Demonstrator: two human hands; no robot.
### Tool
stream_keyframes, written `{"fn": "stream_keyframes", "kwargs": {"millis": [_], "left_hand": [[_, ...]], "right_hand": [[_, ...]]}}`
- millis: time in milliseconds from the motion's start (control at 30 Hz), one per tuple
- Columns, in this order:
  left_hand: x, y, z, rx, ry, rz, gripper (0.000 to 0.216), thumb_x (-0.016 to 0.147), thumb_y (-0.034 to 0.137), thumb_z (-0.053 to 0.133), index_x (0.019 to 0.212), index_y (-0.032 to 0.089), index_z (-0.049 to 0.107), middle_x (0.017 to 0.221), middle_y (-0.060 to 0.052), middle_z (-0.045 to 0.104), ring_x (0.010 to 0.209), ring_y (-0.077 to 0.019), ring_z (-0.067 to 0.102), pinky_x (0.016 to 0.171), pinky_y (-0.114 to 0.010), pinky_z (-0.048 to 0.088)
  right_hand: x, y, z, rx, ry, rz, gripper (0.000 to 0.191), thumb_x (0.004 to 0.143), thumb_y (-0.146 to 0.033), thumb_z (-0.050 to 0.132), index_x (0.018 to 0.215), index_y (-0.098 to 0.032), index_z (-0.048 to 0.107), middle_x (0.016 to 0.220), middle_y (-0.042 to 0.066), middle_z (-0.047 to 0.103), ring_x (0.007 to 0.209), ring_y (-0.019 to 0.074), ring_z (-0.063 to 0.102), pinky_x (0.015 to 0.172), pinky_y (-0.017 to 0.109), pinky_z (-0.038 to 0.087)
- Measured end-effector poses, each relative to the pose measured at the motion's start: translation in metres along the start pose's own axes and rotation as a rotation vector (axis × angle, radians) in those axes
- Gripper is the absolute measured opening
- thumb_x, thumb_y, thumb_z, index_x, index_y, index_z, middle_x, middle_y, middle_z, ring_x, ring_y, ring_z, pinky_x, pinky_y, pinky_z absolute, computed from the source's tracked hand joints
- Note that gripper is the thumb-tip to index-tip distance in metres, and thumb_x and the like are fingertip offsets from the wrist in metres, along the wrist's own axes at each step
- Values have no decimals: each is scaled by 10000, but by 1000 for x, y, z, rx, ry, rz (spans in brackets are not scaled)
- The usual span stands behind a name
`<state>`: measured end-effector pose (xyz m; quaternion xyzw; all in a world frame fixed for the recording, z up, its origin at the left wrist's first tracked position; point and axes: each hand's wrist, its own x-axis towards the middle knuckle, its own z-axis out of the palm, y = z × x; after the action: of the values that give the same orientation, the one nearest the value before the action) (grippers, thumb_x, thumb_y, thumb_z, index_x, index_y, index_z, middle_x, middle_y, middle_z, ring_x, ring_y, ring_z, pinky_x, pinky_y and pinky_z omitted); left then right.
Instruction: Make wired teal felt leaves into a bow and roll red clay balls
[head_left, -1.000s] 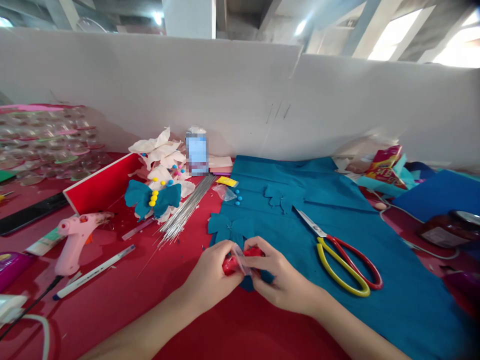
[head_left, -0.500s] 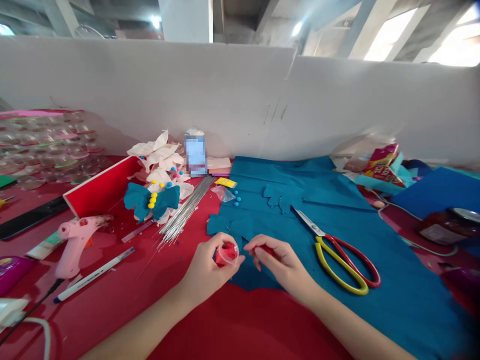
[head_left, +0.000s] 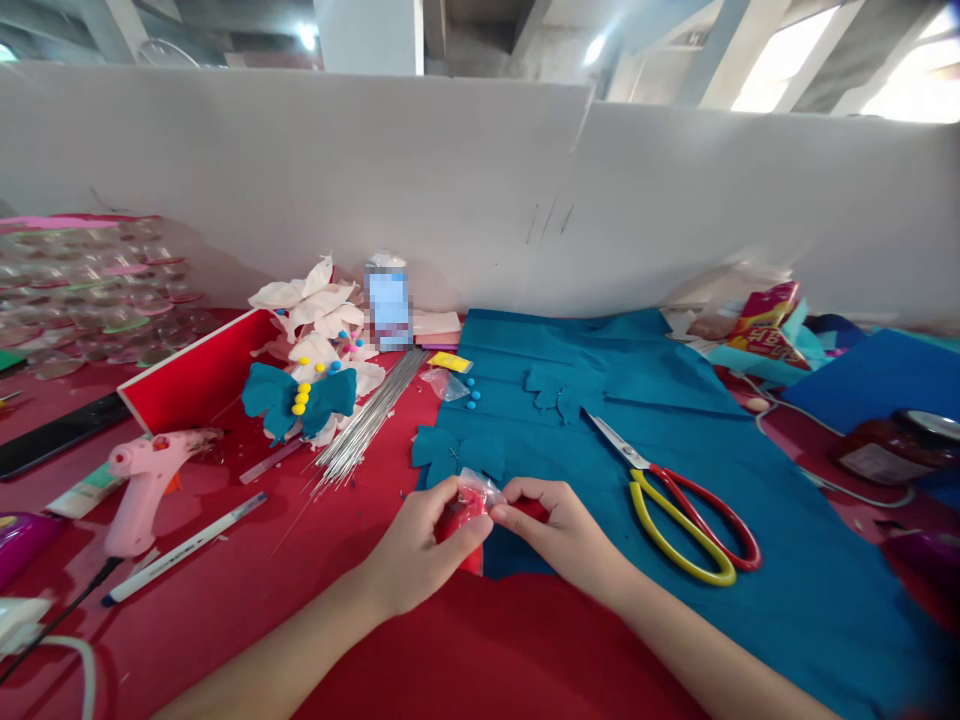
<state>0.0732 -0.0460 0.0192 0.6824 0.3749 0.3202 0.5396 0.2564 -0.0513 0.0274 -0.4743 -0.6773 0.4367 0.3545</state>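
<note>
In front of me, my left hand [head_left: 416,545] grips a small clear plastic packet [head_left: 474,494] with a soft red lump inside. My right hand [head_left: 562,525] pinches the packet's upper right edge between thumb and finger. Both hands hover over the near edge of a teal cloth [head_left: 645,520]. Just beyond them lie teal butterfly-shaped cut-outs [head_left: 439,452]. Several small blue balls [head_left: 473,395] rest near a yellow packet [head_left: 451,363]. Red-and-yellow-handled scissors [head_left: 679,500] lie on the cloth, right of my right hand.
Left of my hands are a bundle of metal wires [head_left: 371,420], a teal butterfly with yellow balls [head_left: 300,400], a pen [head_left: 184,550] and a pink glue gun [head_left: 146,490]. A phone [head_left: 390,308] stands behind. A jar [head_left: 900,447] sits far right; a white panel [head_left: 465,190] bounds the back.
The packet's round opening faced me before; now its top is gathered. My right hand, earlier apart with something red in its fingers, has moved left onto the packet.
</note>
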Motion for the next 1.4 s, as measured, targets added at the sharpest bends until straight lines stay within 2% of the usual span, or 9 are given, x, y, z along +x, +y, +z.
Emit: {"fn": "stream_keyframes", "kwargs": {"millis": [133,233,400,600,800,933,1167,1267,1400], "left_hand": [[5,-2,-4,-174,-5,-113,337,846,482,524,870,155,603,653,26,540,570,-92,507,529,-207,401],[7,-2,-7,-160,2,-87,289,815,441,592,802,153,612,686,24,553,625,-88,503,585,-206,393],[6,0,-11,-201,-38,-79,270,808,425,601,834,157,625,739,-2,605,687,-116,552,655,-241,428],[6,0,-10,-204,53,-78,269,812,418,591,738,160,611,605,36,520,560,-81,472,553,-210,392],[7,0,-9,-120,112,-90,271,792,423,604,768,157,655,642,3,609,587,-111,547,563,-226,432],[7,5,-8,-77,63,-97,251,790,400,611,769,163,693,761,-43,698,720,-159,629,653,-252,480],[4,9,-7,-16,78,-88,244,807,362,585,806,161,723,778,-64,728,740,-188,659,656,-275,498],[5,8,-8,5,14,-78,209,788,340,608,797,168,725,800,-55,734,772,-195,669,686,-278,511],[4,8,-7,37,-60,-76,173,789,307,604,755,183,719,755,-33,730,749,-191,674,668,-268,513]], "right_hand": [[1,3,-8,107,-58,43,362,808,-499,604,710,-151,616,678,8,602,618,113,494,558,225,385],[1,2,-14,135,-117,45,354,805,-489,617,723,-144,619,672,5,587,608,104,469,551,222,369],[-1,-2,-15,126,-159,20,317,832,-456,600,762,-148,616,710,9,591,631,105,473,565,221,376],[-2,-1,-10,32,-167,-19,300,863,-438,564,768,-161,627,732,14,625,655,115,517,582,220,409],[-1,-2,-9,-12,-170,-46,284,873,-426,551,816,-164,645,798,39,658,724,144,577,638,245,459],[-3,-3,-6,-32,-169,-81,238,881,-374,551,799,-170,642,805,36,661,739,143,591,666,248,463],[-4,-3,0,-24,-136,-100,222,884,-328,540,745,-174,619,766,27,638,709,137,571,640,243,449],[-5,-4,0,-72,-139,-106,189,875,-291,545,741,-174,607,752,20,626,697,134,560,622,238,442],[-6,-6,-2,-115,-214,-103,152,867,-269,550,762,-173,603,769,22,638,690,132,575,600,228,439]]}}
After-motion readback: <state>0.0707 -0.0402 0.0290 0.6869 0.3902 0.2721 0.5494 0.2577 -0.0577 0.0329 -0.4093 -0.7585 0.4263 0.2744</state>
